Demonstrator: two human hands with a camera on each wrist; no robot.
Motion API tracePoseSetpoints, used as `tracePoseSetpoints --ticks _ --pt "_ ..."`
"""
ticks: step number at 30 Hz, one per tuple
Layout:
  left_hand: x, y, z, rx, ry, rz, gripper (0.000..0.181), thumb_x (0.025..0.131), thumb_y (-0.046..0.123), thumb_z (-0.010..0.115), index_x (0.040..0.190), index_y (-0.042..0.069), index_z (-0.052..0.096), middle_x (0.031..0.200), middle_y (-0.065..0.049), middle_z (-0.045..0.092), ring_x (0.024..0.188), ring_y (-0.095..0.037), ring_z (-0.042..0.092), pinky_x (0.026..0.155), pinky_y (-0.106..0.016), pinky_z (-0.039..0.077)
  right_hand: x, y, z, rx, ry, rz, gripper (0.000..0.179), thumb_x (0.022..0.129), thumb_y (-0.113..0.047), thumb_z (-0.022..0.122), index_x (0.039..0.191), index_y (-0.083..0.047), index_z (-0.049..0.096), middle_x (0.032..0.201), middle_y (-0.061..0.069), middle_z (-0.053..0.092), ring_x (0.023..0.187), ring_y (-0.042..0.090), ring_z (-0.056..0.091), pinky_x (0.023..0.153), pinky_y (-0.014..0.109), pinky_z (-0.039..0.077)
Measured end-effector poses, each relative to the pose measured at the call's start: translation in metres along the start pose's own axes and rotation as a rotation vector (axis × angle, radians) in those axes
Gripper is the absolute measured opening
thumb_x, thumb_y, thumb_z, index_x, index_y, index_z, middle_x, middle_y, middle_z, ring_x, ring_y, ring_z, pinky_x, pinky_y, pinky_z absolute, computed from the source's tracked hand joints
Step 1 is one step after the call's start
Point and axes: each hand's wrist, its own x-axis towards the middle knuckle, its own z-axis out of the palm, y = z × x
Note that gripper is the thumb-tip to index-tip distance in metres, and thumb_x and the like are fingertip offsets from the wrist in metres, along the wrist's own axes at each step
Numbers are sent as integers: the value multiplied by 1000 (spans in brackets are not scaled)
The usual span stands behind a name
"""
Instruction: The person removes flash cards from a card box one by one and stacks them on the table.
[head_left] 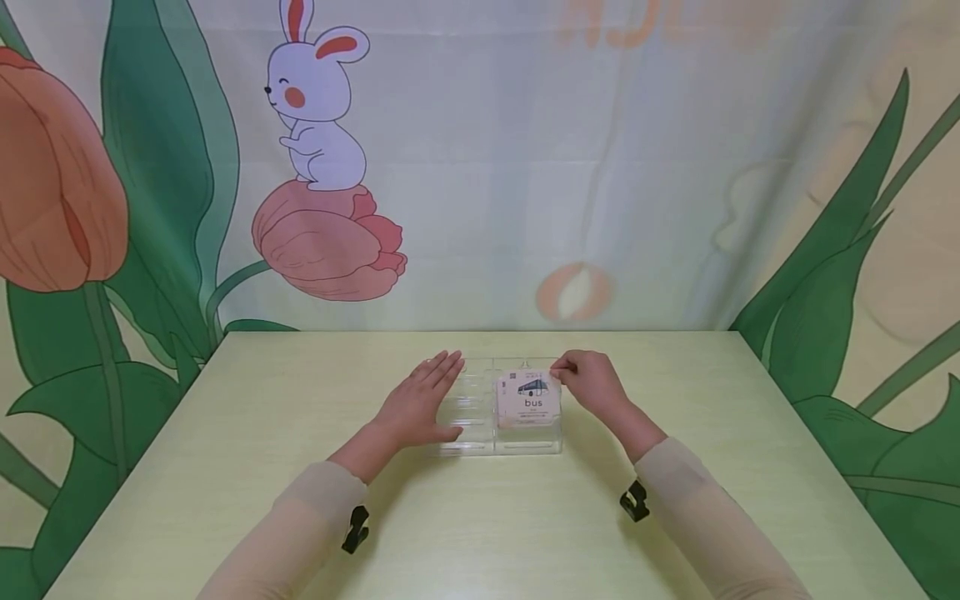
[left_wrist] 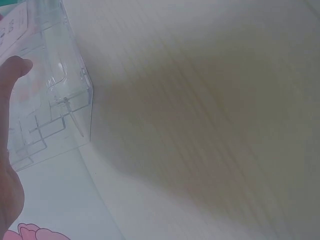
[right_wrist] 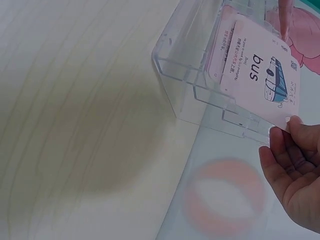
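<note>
A clear plastic box (head_left: 517, 447) with two sides stands on the table. In its right side is a white flash card (right_wrist: 245, 67) printed with a blue bus and the word "bus". Another pinkish card (right_wrist: 220, 47) shows beneath it in the right wrist view. Thumb and fingertips of my right hand (head_left: 596, 385) pinch the far right corner of the bus card. Over the box's left side lies my left hand (head_left: 416, 408), its fingers straight and the thumb spread apart. The left wrist view shows just that thumb (left_wrist: 12, 72) against the clear plastic.
The pale wood-grain table (head_left: 262, 417) ends at a back edge against a printed curtain (head_left: 465, 167) with a rabbit and tulips. A black clip (head_left: 356, 530) hangs below the left sleeve, and a second clip (head_left: 634, 501) below the right.
</note>
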Motion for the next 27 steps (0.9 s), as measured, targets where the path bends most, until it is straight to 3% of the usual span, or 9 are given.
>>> tracePoseSetpoints --ticks 27 --pt "-1 0 0 -10 14 9 103 87 48 75 163 3 22 172 -13 22 161 -33 20 133 -45 22 4 0 -8 -16 39 -48 15 99 -7 64 99 5 73 90 19 74 75 22 60 64 25 45"
